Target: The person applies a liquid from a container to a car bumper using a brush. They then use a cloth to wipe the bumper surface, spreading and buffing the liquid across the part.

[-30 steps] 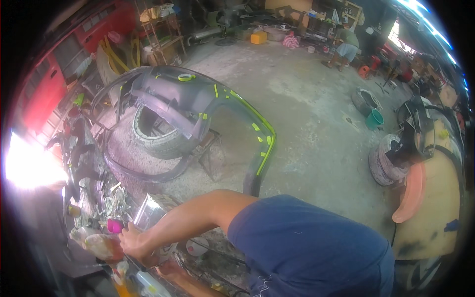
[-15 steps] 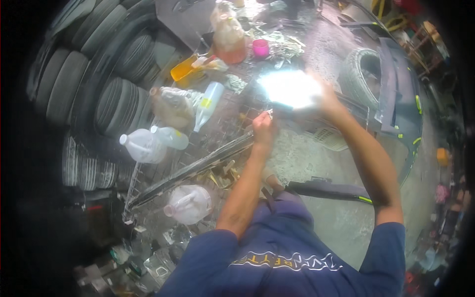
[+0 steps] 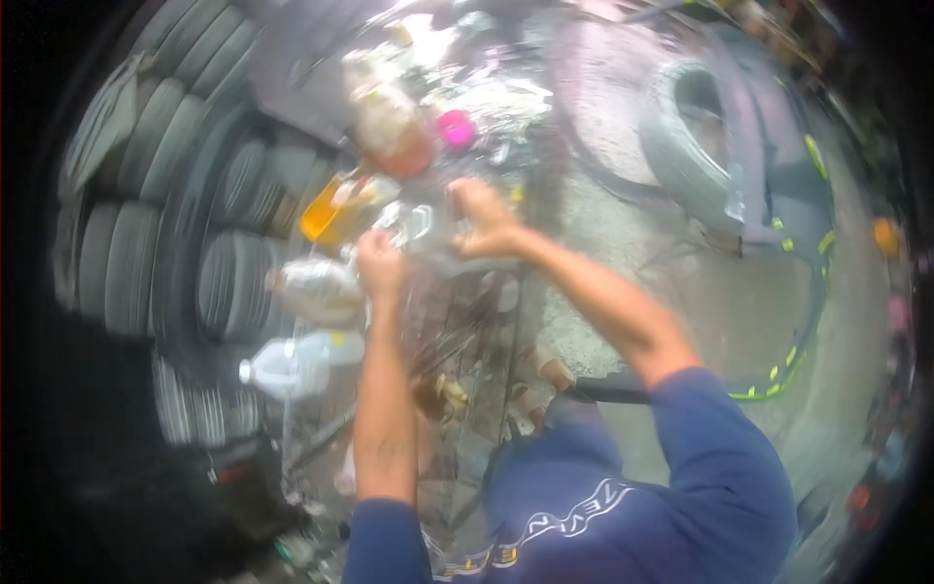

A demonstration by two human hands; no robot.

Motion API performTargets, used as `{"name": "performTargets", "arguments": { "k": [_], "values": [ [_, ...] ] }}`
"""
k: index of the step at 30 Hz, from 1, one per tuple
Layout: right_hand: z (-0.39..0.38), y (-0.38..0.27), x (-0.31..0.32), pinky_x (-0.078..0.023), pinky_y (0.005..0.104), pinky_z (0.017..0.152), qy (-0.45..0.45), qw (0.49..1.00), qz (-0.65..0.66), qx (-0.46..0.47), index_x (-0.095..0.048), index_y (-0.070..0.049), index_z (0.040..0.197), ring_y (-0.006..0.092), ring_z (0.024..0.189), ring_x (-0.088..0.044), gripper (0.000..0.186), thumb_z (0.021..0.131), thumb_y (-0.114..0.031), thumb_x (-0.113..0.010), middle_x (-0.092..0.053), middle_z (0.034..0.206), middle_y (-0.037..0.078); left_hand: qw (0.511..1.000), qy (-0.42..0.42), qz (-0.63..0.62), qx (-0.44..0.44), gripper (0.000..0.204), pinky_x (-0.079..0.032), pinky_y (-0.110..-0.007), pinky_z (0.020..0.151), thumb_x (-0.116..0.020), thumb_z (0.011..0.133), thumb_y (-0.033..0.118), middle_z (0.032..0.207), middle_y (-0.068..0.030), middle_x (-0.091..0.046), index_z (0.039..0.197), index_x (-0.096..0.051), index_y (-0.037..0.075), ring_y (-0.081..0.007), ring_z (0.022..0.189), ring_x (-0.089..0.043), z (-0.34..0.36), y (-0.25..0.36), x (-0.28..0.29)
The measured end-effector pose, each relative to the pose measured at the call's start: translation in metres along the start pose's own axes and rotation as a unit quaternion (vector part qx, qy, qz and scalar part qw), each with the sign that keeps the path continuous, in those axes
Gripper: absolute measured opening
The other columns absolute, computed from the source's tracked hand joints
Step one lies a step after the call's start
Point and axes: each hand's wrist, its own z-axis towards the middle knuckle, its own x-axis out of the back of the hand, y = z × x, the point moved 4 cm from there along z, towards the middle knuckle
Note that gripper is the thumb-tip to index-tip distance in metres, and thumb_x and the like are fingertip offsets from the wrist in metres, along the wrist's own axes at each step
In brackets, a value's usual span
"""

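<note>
My right hand (image 3: 484,222) is curled around the edge of a pale, shiny, see-through piece (image 3: 443,237), whose kind is lost in blur. Closed in a fist, my left hand (image 3: 381,261) sits at the left side of that piece; what its fingers hold, if anything, is hidden. Just beyond the left hand lies an orange bottle (image 3: 329,212). Farther off stand a large jug with reddish-brown liquid (image 3: 391,131) and a pink cup (image 3: 454,128). A cloudy plastic jug (image 3: 321,292) is beside my left wrist, and a clear jug (image 3: 290,368) lies nearer.
Stacked tires (image 3: 131,268) line the left side. At the right, another tire (image 3: 671,136) lies on the floor beside a dark bumper (image 3: 754,146) with yellow-green tape tabs. Crumpled plastic wrap (image 3: 496,102) covers the far part of the work surface.
Both hands have shifted left with the shiny piece, and its strong glare is gone. My view has also turned, so the jugs and tires appear lower.
</note>
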Motion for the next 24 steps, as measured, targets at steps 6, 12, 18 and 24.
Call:
{"name": "performTargets", "arguments": {
  "k": [6,12,18,24],
  "values": [
    [-0.03,0.078,-0.028,-0.049,0.0431,0.093,0.1,0.993,0.027,-0.061,-0.048,-0.004,0.118,0.0371,0.101,-0.055,0.081,0.051,-0.027,-0.087,-0.053,0.111,0.016,0.936,0.079,-0.226,0.259,0.021,-0.06,-0.036,0.069,-0.053,0.097,0.011,0.095,-0.0155,-0.07,0.112,-0.064,0.002,-0.0256,0.082,-0.07,0.0,-0.046,-0.005],
    [-0.094,0.016,0.006,-0.049,0.0447,0.102,0.05,0.985,-0.037,-0.159,-0.041,0.0,0.149,0.0399,0.129,-0.053,0.1,0.065,-0.026,-0.09,-0.056,0.133,0.022,0.811,0.184,-0.485,0.271,0.038,-0.063,-0.037,0.079,-0.058,0.102,0.019,0.12,-0.0292,-0.061,0.132,-0.052,-0.004,-0.0362,0.1,-0.068,-0.056,0.057,0.06],
    [-0.29,-0.076,0.027,-0.053,0.043,0.091,0.068,0.984,0.081,-0.146,-0.057,-0.002,0.137,0.0335,0.104,-0.068,0.059,0.086,-0.024,-0.075,-0.069,0.11,0.019,0.481,-0.025,-0.807,0.341,0.066,-0.061,-0.046,0.096,-0.062,0.1,0.022,0.143,-0.0331,-0.048,0.146,-0.034,-0.016,-0.0447,0.126,-0.055,-0.114,0.044,0.049],
    [-0.701,-0.108,0.031,-0.055,0.0468,0.088,0.156,0.903,0.0,-0.4,-0.066,-0.003,0.125,0.0362,0.101,-0.07,0.047,0.085,-0.028,-0.074,-0.071,0.11,0.022,0.392,-0.093,-0.833,0.38,0.069,-0.059,-0.044,0.099,-0.069,0.096,0.011,0.134,-0.0305,-0.05,0.145,-0.029,-0.015,-0.0407,0.125,-0.055,-0.223,0.166,0.019]
  ]
}}
